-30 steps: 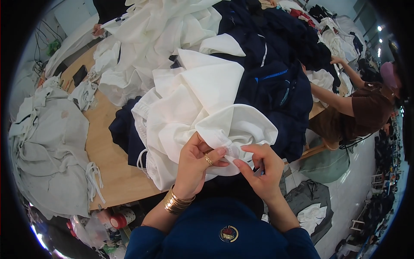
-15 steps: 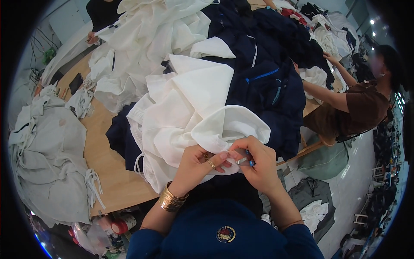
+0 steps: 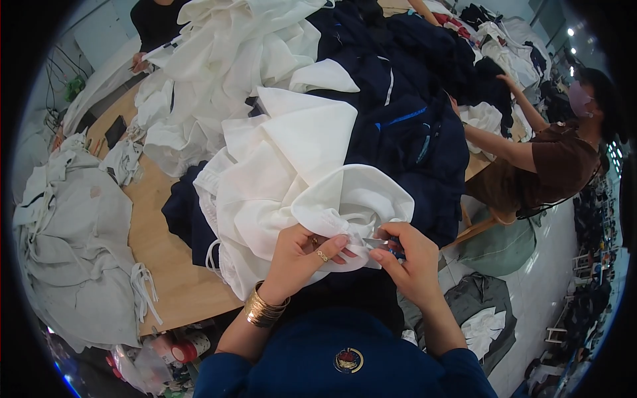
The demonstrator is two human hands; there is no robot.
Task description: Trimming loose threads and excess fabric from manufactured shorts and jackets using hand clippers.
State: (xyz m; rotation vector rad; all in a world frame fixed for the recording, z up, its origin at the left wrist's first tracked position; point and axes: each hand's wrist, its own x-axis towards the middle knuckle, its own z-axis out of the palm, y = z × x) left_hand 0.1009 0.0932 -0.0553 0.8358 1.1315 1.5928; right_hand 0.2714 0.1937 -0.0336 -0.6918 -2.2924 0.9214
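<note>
White trousers with a gathered elastic waistband and a drawstring lie bunched in front of me. One rounded opening of the white cloth faces up beside my fingers. My left hand is closed, thumb and fingers pinching the edge of this opening. Curled around small thread snips is my right hand; a short metal blade points toward the pinched cloth, and a bit of blue handle shows between the fingers. Most of the snips is hidden by the hand.
Navy garments are heaped right behind the trousers, and a tall white pile rises at the far left. Pale grey garments cover the wooden table's left side. One co-worker handles clothes at right; another person stands far left.
My right hand has drawn slightly right and away from the left, opening its fingers somewhat so the snips' blade shows more. My left hand keeps its pinch on the cloth.
</note>
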